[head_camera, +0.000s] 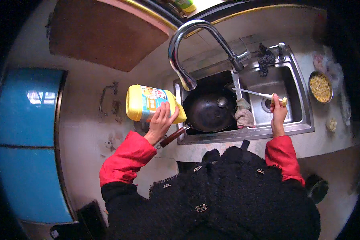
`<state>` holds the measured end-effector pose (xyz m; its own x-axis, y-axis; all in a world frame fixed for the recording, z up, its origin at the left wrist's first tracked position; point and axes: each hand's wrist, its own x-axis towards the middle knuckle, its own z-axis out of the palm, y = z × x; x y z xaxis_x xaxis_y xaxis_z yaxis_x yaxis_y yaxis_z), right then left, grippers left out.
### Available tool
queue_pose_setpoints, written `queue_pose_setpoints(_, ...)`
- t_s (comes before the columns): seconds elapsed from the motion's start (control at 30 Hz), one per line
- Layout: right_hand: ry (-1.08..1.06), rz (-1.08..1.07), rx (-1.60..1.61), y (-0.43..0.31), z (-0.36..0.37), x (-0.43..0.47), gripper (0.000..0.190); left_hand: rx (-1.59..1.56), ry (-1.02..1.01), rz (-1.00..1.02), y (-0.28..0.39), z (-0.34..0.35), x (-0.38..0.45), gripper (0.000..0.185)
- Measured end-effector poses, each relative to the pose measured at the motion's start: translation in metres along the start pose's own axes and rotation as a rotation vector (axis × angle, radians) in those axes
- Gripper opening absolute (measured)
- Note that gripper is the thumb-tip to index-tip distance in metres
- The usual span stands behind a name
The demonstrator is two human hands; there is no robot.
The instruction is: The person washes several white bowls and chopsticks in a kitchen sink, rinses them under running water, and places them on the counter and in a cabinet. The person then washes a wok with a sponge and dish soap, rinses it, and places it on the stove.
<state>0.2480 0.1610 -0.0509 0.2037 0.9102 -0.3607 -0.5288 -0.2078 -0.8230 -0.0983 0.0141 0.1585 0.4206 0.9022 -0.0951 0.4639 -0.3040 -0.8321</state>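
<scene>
My left hand [163,121] grips a large yellow plastic bottle [135,103] with a printed label, tipped sideways with its mouth end towards the left sink basin. In my right hand [279,115] is a pump dispenser head [270,96], its pale dip tube [246,90] pointing left across the sink divider. Below the bottle's mouth end, a dark wok [213,115] with a wooden handle [174,136] sits in the left basin. A round metallic-looking patch, perhaps a ladle bowl [222,102], shows inside the wok. A crumpled cloth [244,115] hangs over the divider.
A chrome gooseneck faucet [175,51] arches above the left basin. The right steel basin [276,81] has a drain, with a dark mesh scrubber [266,59] at its back rim. A bowl of yellow kernels [320,88] stands on the right counter. A brown board [108,33] leans at the back left.
</scene>
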Motion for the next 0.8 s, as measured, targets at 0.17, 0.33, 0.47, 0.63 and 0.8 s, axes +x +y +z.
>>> queue_pose_setpoints(0.17, 0.047, 0.035, -0.067, 0.006, -0.004, -0.004, 0.026, 0.033, 0.049, 0.071, -0.022, -0.004, -0.011, 0.043)
queue_pose_setpoints(0.33, -0.005, 0.056, -0.032, 0.012, 0.005, -0.01, 0.025, 0.087, 0.065, 0.03, -0.033, -0.012, -0.026, 0.045)
queue_pose_setpoints(0.47, -0.057, 0.059, -0.054, 0.01, 0.014, -0.016, 0.024, 0.138, 0.07, -0.017, -0.037, -0.018, -0.03, 0.046)
queue_pose_setpoints(0.63, -0.096, 0.053, -0.051, 0.009, 0.022, -0.023, 0.022, 0.151, 0.11, -0.038, -0.04, -0.021, -0.031, 0.045)
queue_pose_setpoints(0.8, -0.104, 0.047, -0.032, 0.008, 0.024, -0.026, 0.024, 0.158, 0.126, -0.027, -0.041, -0.021, -0.028, 0.044)
